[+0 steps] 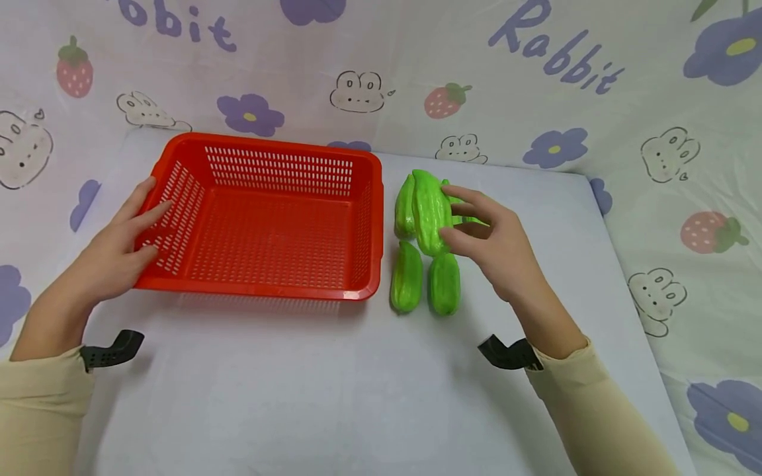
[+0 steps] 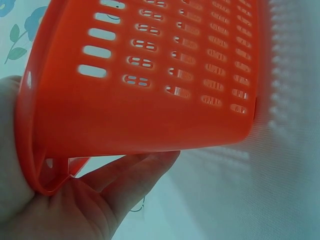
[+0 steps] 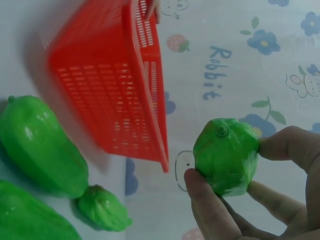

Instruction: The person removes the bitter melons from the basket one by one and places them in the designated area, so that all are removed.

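Note:
My left hand grips the left rim of a red plastic basket, with fingers reaching over onto the slotted side wall. In the left wrist view, the basket's outer wall fills much of the picture, the hand around its rim. Between thumb and fingertips, my right hand pinches a green ridged gourd by its sides. The right wrist view shows this gourd end-on, raised above the others. Two gourds, one left and one right, lie nearer me; others are partly hidden behind the held one.
The basket's floor shows no contents. A white cloth-covered table extends in front of it. Behind stands a patterned curtain with rabbits, flowers and strawberries. The gourds lie close beside the basket's right wall.

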`<action>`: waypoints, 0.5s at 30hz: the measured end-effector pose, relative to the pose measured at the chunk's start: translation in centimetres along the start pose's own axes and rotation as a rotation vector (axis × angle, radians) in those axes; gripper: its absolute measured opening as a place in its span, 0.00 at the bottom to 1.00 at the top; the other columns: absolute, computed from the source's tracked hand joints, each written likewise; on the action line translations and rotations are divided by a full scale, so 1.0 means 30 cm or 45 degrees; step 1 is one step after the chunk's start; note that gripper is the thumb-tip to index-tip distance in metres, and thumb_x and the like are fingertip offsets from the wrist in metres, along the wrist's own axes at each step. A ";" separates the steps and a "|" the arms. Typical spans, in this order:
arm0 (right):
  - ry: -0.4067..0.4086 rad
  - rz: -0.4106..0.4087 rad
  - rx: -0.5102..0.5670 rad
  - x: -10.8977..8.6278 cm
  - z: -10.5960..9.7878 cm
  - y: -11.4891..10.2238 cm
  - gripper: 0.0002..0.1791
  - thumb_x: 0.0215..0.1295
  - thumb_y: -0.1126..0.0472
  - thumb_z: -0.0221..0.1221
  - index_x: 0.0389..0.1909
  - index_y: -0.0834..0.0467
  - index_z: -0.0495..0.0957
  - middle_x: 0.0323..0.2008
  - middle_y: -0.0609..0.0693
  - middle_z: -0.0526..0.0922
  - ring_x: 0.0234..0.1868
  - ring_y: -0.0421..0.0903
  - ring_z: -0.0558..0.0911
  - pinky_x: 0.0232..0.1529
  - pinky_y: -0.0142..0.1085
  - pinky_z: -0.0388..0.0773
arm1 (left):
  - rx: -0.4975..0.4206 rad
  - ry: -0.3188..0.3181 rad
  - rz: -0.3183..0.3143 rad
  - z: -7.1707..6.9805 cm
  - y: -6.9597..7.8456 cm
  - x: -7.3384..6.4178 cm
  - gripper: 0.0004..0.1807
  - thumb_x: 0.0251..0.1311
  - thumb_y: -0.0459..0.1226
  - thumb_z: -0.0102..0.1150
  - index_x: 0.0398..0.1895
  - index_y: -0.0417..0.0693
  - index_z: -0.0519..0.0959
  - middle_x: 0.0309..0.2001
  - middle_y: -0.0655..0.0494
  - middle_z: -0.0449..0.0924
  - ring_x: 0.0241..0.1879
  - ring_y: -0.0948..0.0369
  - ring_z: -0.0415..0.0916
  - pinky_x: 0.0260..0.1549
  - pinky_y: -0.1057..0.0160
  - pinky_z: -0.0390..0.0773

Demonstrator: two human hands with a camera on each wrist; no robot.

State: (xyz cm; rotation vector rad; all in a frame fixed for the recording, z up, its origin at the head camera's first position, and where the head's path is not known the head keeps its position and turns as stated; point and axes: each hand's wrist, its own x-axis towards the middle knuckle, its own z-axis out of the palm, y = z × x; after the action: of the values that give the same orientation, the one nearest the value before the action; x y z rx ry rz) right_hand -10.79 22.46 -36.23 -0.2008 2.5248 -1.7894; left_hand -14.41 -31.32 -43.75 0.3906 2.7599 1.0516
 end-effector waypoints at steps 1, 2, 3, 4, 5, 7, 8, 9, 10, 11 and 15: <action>0.006 -0.003 -0.006 -0.004 -0.006 0.003 0.32 0.71 0.63 0.66 0.77 0.50 0.77 0.65 0.60 0.79 0.57 0.54 0.86 0.52 0.38 0.85 | 0.005 0.000 0.002 -0.001 -0.002 0.001 0.41 0.73 0.23 0.50 0.87 0.37 0.51 0.89 0.61 0.23 0.87 0.45 0.27 0.69 0.41 0.71; 0.010 -0.006 -0.012 -0.007 -0.011 0.005 0.32 0.72 0.63 0.66 0.77 0.50 0.77 0.65 0.60 0.79 0.57 0.54 0.86 0.52 0.38 0.85 | 0.011 0.001 0.005 -0.001 -0.003 0.002 0.41 0.73 0.24 0.50 0.87 0.37 0.52 0.89 0.62 0.23 0.87 0.45 0.28 0.68 0.53 0.72; 0.015 -0.009 -0.015 -0.010 -0.015 0.007 0.32 0.72 0.63 0.66 0.77 0.50 0.77 0.65 0.60 0.79 0.57 0.54 0.86 0.51 0.38 0.86 | 0.017 0.002 0.007 -0.003 -0.005 0.002 0.41 0.73 0.24 0.51 0.87 0.38 0.52 0.89 0.62 0.24 0.87 0.45 0.28 0.65 0.65 0.71; 0.020 -0.011 -0.016 -0.012 -0.020 0.009 0.32 0.72 0.63 0.67 0.76 0.50 0.77 0.65 0.59 0.79 0.57 0.53 0.86 0.51 0.38 0.86 | 0.025 0.001 0.007 -0.003 -0.007 0.002 0.41 0.73 0.24 0.51 0.87 0.38 0.52 0.89 0.62 0.24 0.87 0.46 0.29 0.59 0.74 0.68; 0.022 -0.012 -0.017 -0.014 -0.023 0.010 0.32 0.72 0.64 0.66 0.76 0.50 0.77 0.65 0.59 0.79 0.57 0.53 0.86 0.51 0.38 0.86 | 0.029 0.000 0.008 -0.004 -0.009 0.003 0.40 0.74 0.25 0.51 0.87 0.38 0.52 0.89 0.62 0.24 0.87 0.45 0.29 0.53 0.80 0.64; 0.026 -0.013 -0.008 -0.020 -0.030 0.012 0.32 0.72 0.64 0.66 0.76 0.51 0.77 0.65 0.59 0.79 0.57 0.53 0.87 0.50 0.39 0.86 | 0.019 -0.001 0.008 -0.004 -0.011 0.003 0.40 0.74 0.25 0.51 0.87 0.38 0.52 0.89 0.63 0.24 0.87 0.46 0.28 0.47 0.85 0.59; 0.029 -0.010 -0.002 -0.024 -0.034 0.013 0.32 0.72 0.65 0.66 0.76 0.51 0.77 0.65 0.59 0.79 0.57 0.52 0.87 0.50 0.39 0.86 | 0.015 -0.001 0.008 -0.004 -0.011 0.003 0.40 0.74 0.25 0.51 0.87 0.38 0.52 0.89 0.63 0.24 0.87 0.46 0.28 0.46 0.85 0.59; 0.032 -0.007 0.002 -0.028 -0.037 0.013 0.32 0.72 0.65 0.66 0.76 0.51 0.77 0.65 0.59 0.79 0.57 0.52 0.87 0.50 0.38 0.86 | 0.011 -0.003 0.007 -0.004 -0.011 0.003 0.40 0.74 0.25 0.51 0.87 0.38 0.52 0.89 0.63 0.23 0.87 0.46 0.28 0.46 0.85 0.59; 0.034 -0.006 0.006 -0.033 -0.041 0.013 0.32 0.72 0.65 0.66 0.76 0.51 0.77 0.65 0.60 0.79 0.56 0.51 0.87 0.50 0.38 0.86 | 0.009 -0.003 0.006 -0.003 -0.011 0.002 0.40 0.74 0.25 0.51 0.87 0.39 0.52 0.89 0.63 0.23 0.87 0.46 0.28 0.47 0.85 0.59; 0.038 -0.005 0.008 -0.037 -0.045 0.013 0.32 0.72 0.65 0.66 0.76 0.51 0.77 0.65 0.60 0.79 0.56 0.51 0.87 0.50 0.38 0.86 | 0.007 -0.003 0.006 -0.003 -0.010 0.002 0.40 0.74 0.25 0.50 0.87 0.38 0.52 0.89 0.64 0.23 0.87 0.46 0.28 0.48 0.85 0.58; 0.052 -0.009 0.015 -0.052 -0.061 0.015 0.32 0.72 0.66 0.66 0.76 0.52 0.77 0.65 0.60 0.80 0.55 0.51 0.88 0.50 0.37 0.86 | 0.016 0.002 -0.005 -0.002 -0.005 0.000 0.40 0.74 0.25 0.50 0.87 0.39 0.52 0.89 0.65 0.24 0.87 0.48 0.28 0.52 0.82 0.59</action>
State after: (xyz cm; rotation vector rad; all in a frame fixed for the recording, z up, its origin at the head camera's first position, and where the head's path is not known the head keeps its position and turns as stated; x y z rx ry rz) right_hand -9.48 24.53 -36.11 -0.1750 2.5430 -1.8295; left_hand -14.45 -31.47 -43.79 0.3859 2.7685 1.0344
